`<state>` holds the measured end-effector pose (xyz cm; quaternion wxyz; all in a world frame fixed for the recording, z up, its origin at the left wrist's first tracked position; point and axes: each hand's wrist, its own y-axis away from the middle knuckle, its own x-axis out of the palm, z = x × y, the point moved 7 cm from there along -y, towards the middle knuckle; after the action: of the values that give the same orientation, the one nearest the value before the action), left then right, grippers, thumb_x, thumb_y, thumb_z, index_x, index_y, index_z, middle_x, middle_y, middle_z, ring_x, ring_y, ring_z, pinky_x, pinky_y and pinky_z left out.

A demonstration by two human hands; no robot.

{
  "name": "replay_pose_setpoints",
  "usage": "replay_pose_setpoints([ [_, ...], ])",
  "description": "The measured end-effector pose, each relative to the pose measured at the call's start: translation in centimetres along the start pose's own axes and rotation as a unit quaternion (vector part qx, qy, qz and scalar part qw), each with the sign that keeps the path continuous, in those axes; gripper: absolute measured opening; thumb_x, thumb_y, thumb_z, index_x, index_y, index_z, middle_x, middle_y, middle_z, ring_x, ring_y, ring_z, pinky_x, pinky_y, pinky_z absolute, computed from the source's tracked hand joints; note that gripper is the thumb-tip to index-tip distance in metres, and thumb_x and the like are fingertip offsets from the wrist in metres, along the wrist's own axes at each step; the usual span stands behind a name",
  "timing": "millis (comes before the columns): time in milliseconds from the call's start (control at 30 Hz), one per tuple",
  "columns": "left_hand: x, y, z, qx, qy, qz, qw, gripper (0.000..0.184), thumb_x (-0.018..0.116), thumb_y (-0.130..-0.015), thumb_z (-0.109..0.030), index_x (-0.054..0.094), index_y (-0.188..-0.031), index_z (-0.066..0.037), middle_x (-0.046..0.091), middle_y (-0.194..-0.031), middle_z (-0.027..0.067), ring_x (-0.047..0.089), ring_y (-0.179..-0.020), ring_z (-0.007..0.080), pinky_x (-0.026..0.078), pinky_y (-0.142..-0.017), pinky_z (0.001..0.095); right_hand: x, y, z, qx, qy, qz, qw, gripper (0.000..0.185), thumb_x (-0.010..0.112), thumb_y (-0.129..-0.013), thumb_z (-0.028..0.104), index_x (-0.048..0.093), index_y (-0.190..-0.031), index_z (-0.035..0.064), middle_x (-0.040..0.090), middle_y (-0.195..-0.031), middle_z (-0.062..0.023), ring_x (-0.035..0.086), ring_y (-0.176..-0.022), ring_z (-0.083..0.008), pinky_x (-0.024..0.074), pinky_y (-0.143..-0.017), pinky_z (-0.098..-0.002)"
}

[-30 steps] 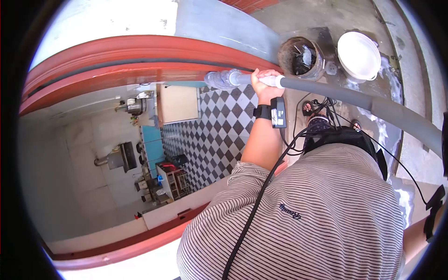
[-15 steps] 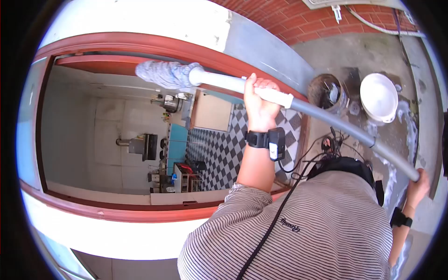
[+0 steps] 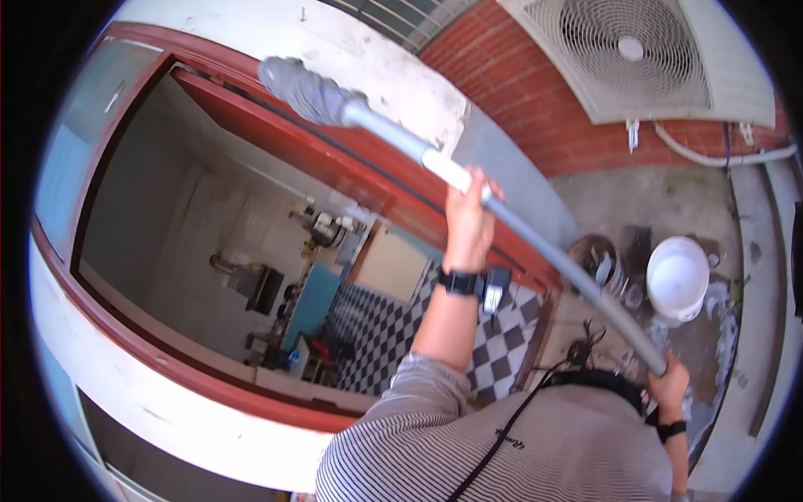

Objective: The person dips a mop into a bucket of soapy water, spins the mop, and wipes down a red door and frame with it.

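Observation:
A grey pole (image 3: 569, 268) with a white sleeve runs diagonally across the view, with a wet grey cloth mop head (image 3: 305, 90) at its upper left end. Fingers of my left hand (image 3: 470, 219) are wrapped round the pole by the white sleeve, about midway along. At the lower right end, my right hand (image 3: 669, 385) grips the grey pole. The mop head is raised at the top of the red door frame (image 3: 242, 79), overlapping it and the white wall (image 3: 368, 54); whether it touches them I cannot tell.
Through the doorway lies a room with a checkered floor (image 3: 502, 339). A white bucket (image 3: 677, 279) and a dirty round bucket (image 3: 595, 259) stand on wet concrete. An air conditioner unit (image 3: 631, 50) hangs on the red brick wall. Black cables (image 3: 510, 427) run over my striped shirt.
The mop head has moved left and up from beside the door frame to its top. My right hand came into view on the pole's end, and the view has tilted towards the air conditioner unit.

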<state>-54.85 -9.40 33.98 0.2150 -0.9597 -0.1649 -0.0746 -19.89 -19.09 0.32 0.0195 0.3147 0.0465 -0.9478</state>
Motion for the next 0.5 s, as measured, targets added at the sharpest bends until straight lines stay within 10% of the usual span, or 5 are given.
replay_pose_setpoints([
  [267, -1.6, 4.0, 3.3, -0.069, 0.017, -0.04, 0.997, 0.031, 0.055, -0.084, 0.0, 0.033, -0.106, -0.005, 0.047, -0.09, 0.0088, 0.054, -0.077, 0.0188, 0.049, -0.069, 0.0355, 5.7, -0.6, -6.4, 0.031, 0.004, 0.078, 0.996, 0.025, 0.067, -0.056, 0.028, 0.066, -0.073, 0.0097, 0.062, -0.065, -0.0166, 0.062, -0.066, -0.0354, 0.0495, -0.064, -0.0425],
  [500, -3.8, 1.4, -5.1, 0.072, -0.186, -0.03, 0.979, 0.055, 0.053, -0.085, -0.004, 0.019, -0.129, -0.001, 0.047, -0.108, 0.0133, 0.052, -0.095, 0.0205, 0.046, -0.079, 0.034, 12.0, -5.4, 3.8, -0.031, -0.096, 0.168, 0.981, 0.03, 0.069, -0.061, 0.035, 0.066, -0.074, 0.0086, 0.063, -0.069, -0.0161, 0.062, -0.069, -0.0345, 0.0493, -0.065, -0.0408],
])
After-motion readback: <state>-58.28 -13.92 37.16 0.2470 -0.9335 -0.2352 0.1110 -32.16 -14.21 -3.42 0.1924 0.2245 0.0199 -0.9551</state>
